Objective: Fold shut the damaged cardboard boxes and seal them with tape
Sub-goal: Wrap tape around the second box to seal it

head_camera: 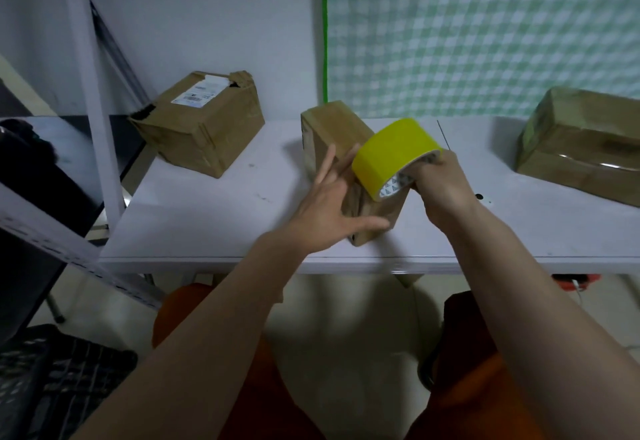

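**Small Box Under Tape: Alignment and Hold at Risk**

The person stood at the white table (207,218) with a small cardboard box (332,128) near its front edge, between their forearms. The right hand (440,183) gripped a roll of yellow tape (391,152), fingers curled into its core, and held the roll over the box's top. The left hand (325,207) lay against the near left side of the box, its fingers straight and spread wide, the thumb stretched along the lower front face. It steadied the box but did not clasp it.

Whether a free tape end had been stuck to the cardboard could not be told; the roll hid that part of the top. The state of the flaps under the roll was likewise hidden.

Two further boxes waited: a crushed box with a shipping label (201,121) at the far left, and a dented box (581,141) at the far right, both well apart from the work.

Risks, as judged:
- The box sat close to the table's front edge. A hard pull on the roll against an open-handed brace could slide or tip it off.
- One hand alone guided the roll, so the strip could run crooked or wrinkle.
- If the flaps were not pressed flat, tape could bridge a gap and lift.
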The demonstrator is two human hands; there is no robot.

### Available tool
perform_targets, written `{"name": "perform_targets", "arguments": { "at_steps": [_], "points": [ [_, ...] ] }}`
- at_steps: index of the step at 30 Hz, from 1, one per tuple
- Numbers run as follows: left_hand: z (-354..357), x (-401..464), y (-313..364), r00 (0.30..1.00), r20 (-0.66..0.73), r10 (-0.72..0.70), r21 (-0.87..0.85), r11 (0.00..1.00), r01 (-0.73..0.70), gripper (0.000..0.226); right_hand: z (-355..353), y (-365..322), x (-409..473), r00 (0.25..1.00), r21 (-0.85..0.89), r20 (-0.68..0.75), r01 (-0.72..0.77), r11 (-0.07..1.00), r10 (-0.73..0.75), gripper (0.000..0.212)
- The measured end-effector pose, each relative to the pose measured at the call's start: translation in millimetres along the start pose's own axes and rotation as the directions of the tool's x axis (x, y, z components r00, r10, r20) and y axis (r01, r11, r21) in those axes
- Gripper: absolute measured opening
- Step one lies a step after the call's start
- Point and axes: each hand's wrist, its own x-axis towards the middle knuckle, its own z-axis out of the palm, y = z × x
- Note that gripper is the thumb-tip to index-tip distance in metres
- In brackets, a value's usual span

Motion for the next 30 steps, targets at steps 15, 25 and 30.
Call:
{"name": "perform_targets", "arguments": {
  "at_steps": [15, 25, 30],
  "points": [
    [9.5, 4.0, 30.1, 0.973, -0.21, -0.096, 0.309, 0.938, 0.159, 0.097, 1.1, 5.3, 3.6, 0.982, 0.206, -0.179, -0.017, 0.978, 0.055, 0.012],
    [22.7, 9.4, 24.4, 0.97, -0.238, -0.053, 0.507, 0.845, 0.171, 0.09, -32.0, 21.3, 14.3, 0.928, 0.265, -0.347, -0.041, 0.963, 0.135, 0.019],
    [21.2, 6.9, 21.6, 0.968, -0.247, -0.047, 0.517, 0.838, 0.173, 0.09, -32.2, 36.7, 8.5, 0.933, 0.365, -0.255, -0.149, 0.919, 0.253, 0.021]
  ]
}}
